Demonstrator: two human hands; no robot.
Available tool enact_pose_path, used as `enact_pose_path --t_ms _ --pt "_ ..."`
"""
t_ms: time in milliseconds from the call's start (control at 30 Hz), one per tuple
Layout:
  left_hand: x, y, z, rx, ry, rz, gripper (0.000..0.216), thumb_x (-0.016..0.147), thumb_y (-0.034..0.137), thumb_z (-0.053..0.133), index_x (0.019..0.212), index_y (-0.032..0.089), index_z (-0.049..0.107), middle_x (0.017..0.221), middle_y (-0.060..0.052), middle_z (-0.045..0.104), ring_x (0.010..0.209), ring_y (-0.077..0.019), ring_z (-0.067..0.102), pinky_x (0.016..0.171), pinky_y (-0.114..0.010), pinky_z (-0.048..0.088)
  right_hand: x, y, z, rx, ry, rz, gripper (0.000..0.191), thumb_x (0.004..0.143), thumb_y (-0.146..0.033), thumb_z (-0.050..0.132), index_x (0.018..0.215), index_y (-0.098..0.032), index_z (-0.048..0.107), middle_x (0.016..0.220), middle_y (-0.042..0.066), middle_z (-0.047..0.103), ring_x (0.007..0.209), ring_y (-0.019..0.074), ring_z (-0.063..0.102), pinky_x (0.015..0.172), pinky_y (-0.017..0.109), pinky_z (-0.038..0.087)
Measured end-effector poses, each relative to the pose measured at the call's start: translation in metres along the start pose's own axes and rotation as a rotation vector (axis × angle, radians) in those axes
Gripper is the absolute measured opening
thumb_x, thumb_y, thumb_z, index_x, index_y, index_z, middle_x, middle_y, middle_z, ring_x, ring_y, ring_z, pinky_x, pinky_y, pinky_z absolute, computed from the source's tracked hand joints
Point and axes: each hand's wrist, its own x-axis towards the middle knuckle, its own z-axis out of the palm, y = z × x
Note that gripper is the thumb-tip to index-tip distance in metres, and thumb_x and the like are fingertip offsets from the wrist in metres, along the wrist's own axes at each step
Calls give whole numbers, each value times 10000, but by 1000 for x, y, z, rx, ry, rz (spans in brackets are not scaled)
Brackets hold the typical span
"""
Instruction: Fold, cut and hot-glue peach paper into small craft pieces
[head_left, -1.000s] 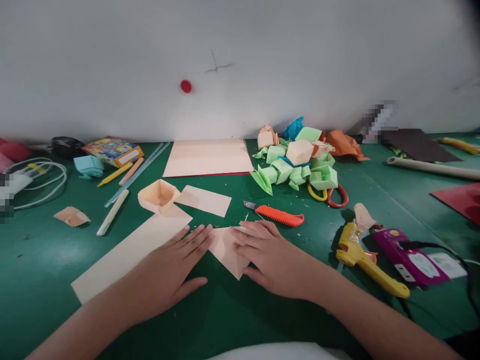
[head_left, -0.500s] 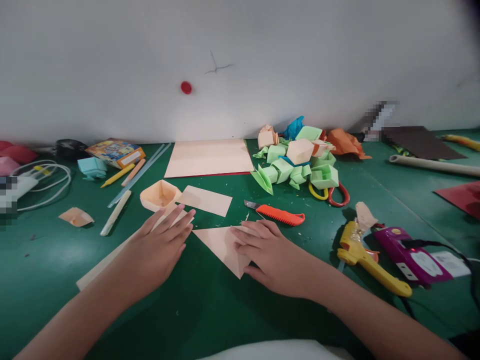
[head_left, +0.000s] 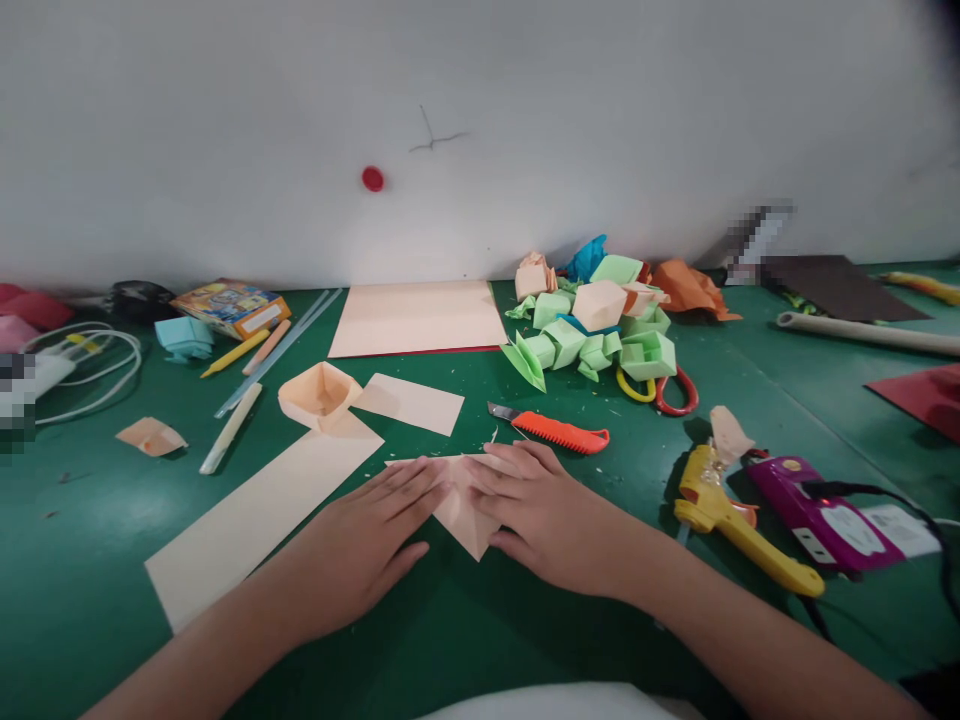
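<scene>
A peach paper triangle [head_left: 466, 525] lies on the green tabletop, its point toward me. My left hand [head_left: 379, 530] rests flat on its left part, fingers stretched out. Over the right part lies my right hand [head_left: 536, 500], also with fingers extended; the fingertips of both hands nearly meet. Much of the paper is hidden beneath them. Left of my left hand is a long peach paper strip [head_left: 259, 525], with a folded peach paper box [head_left: 319, 393] at its far end. An orange utility knife [head_left: 559, 430] lies beyond my right hand.
A small peach rectangle [head_left: 411, 402] and larger peach sheets [head_left: 420, 318] lie farther back. Folded green paper pieces [head_left: 564, 340] pile up beside scissors [head_left: 679, 390]. At right are a yellow glue gun [head_left: 739, 530] and a purple power strip [head_left: 825, 515]. Glue sticks [head_left: 277, 350] lie at left.
My left hand has moved right and toward me, off the long strip and onto the paper triangle. The strip shows more fully. My right hand stays in place.
</scene>
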Motion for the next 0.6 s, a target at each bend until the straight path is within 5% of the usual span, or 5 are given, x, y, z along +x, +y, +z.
enact_pose_path --t_ms 133,267,600 --pt "-2 -6 1 -33 -20 -36 600 1043 400 465 1607 326 273 1682 -28 242 1521 -292 327 1208 -501 383 0 3 4 -20 6 -8 371 1023 -299 493 1358 -189 608 1583 82 473 1515 329 274 1215 572 229" --pt "-3 -9 -1 -71 9 -37 607 1033 424 491 1600 351 287 1672 -22 279 1510 -292 350 1209 -486 383 0 7 5 -17 8 -8 376 1039 -250 426 1368 -208 601 1587 68 468 1508 331 284 1200 597 246" --pt "5 -1 -1 -36 22 36 667 1004 382 511 1606 207 283 1678 -121 247 1538 -336 275 1225 -530 337 3 9 0 51 -6 23 401 1051 -258 406 1395 -228 611 1546 78 523 1504 325 308 1202 637 215"
